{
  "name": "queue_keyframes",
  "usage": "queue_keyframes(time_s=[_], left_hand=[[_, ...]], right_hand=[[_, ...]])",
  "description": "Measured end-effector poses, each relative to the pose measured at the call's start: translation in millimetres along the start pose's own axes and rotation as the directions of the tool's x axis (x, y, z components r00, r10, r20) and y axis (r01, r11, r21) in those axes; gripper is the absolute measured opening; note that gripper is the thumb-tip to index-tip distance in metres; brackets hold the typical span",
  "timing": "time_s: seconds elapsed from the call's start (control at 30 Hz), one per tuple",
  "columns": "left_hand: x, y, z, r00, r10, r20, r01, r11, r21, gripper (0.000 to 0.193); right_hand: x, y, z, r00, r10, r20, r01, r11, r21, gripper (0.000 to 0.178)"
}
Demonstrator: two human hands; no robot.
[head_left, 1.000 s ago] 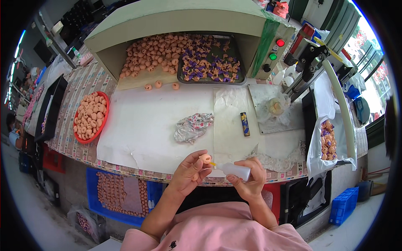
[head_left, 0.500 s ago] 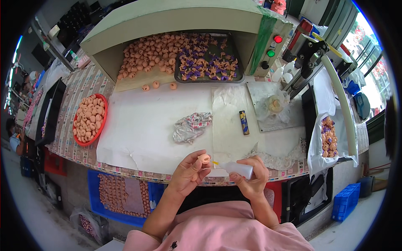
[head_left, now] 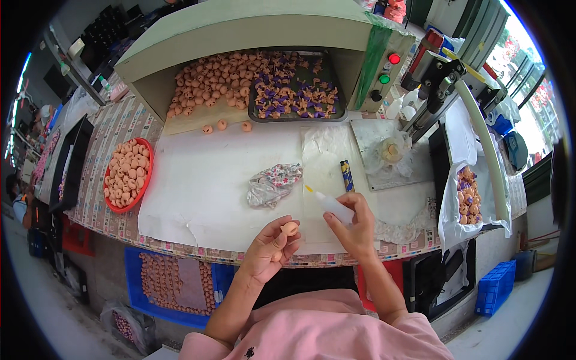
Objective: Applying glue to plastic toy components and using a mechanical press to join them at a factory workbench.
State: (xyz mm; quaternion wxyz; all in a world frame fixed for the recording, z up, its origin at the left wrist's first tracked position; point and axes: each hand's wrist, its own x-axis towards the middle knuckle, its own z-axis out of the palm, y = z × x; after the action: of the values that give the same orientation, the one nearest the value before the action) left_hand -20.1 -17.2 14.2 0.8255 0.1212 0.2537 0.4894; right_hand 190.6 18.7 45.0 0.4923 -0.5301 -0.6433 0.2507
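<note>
Between the thumb and fingertips of my left hand (head_left: 267,252) is a small peach-coloured doll head (head_left: 290,228). A second peach piece (head_left: 276,256) sits lower, against its palm. My right hand (head_left: 359,231) is wrapped round a white squeeze bottle (head_left: 336,209) with a thin yellow nozzle, tilted up and to the left. The nozzle is apart from the doll head. Beyond the hands, a crumpled floral cloth (head_left: 273,185) and a dark blue and gold tube-shaped thing (head_left: 347,176) lie on the white table covering (head_left: 198,198).
A red basket (head_left: 150,157) of doll heads stands at left. Under the beige hood (head_left: 252,36) are piled heads and a dark tray (head_left: 300,118) of purple-and-peach figures. At right are a metal plate (head_left: 399,180), a clamp-like device (head_left: 441,81) and a lined box (head_left: 449,219) of figures.
My right hand has lifted the bottle up and away from the doll head, its nozzle now pointing more upward. The left hand has stayed nearly in place, with the doll head turned slightly.
</note>
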Motion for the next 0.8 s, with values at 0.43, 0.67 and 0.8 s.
queue_keyframes(time_s=[0.43, 0.67, 0.8], left_hand=[[-8.1, 11.3, -5.5, 0.996, -0.027, 0.08, 0.03, 0.999, -0.04, 0.039], [-12.2, 15.6, 3.3, 0.997, -0.037, 0.072, 0.038, 0.999, -0.013, 0.036], [-17.1, 14.6, 2.5, 0.996, -0.019, 0.091, 0.025, 0.998, -0.065, 0.037]], right_hand=[[109.3, 1.6, 29.8, 0.945, -0.262, 0.196, 0.311, 0.905, -0.29, 0.022], [224.3, 49.8, 71.9, 0.907, -0.415, 0.077, 0.394, 0.77, -0.502, 0.024], [249.8, 67.9, 86.7, 0.963, -0.236, 0.13, 0.269, 0.813, -0.517, 0.023]])
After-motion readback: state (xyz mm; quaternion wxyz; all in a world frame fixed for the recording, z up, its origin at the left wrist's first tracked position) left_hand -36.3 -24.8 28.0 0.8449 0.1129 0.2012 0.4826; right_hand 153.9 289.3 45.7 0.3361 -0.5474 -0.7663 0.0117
